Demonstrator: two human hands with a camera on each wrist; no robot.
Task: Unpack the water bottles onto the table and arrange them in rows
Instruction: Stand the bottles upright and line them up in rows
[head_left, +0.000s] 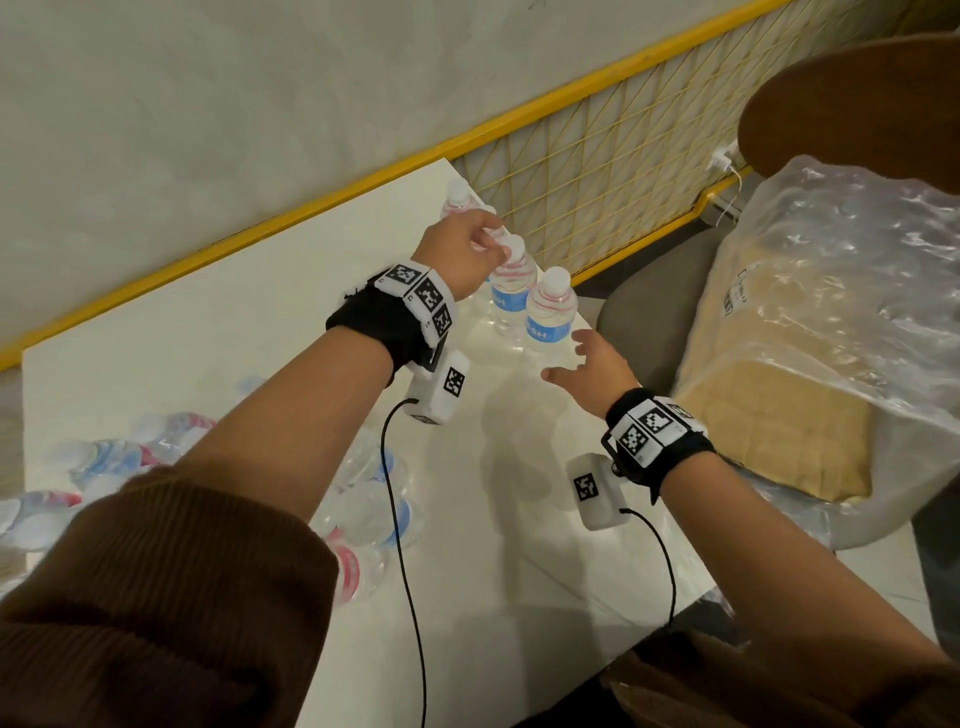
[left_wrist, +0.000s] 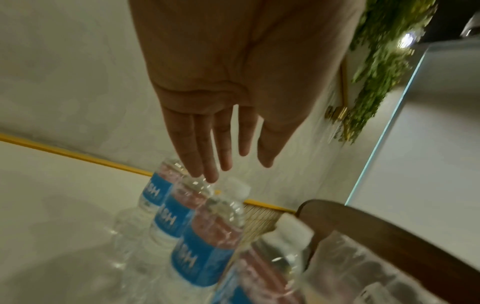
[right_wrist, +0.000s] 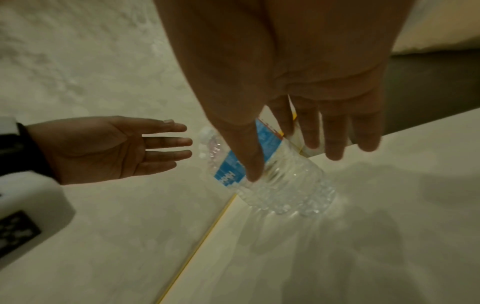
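Several clear water bottles with blue labels and white caps stand in a row along the far right edge of the white table (head_left: 260, 338); the nearest bottle (head_left: 549, 310) is at the front of the row, another bottle (head_left: 511, 280) behind it. My left hand (head_left: 467, 249) hovers over the row with straight fingers (left_wrist: 207, 162) just above the caps, holding nothing. My right hand (head_left: 587, 364) is spread open just short of the nearest bottle (right_wrist: 272, 176), apart from it. More bottles (head_left: 363, 499) lie in a wrapped pack under my left forearm.
A yellow wire-mesh fence (head_left: 597, 171) runs behind the table. A chair with a cushion under clear plastic (head_left: 810, 322) stands to the right. Cables hang from both wrist cameras over the table's near part.
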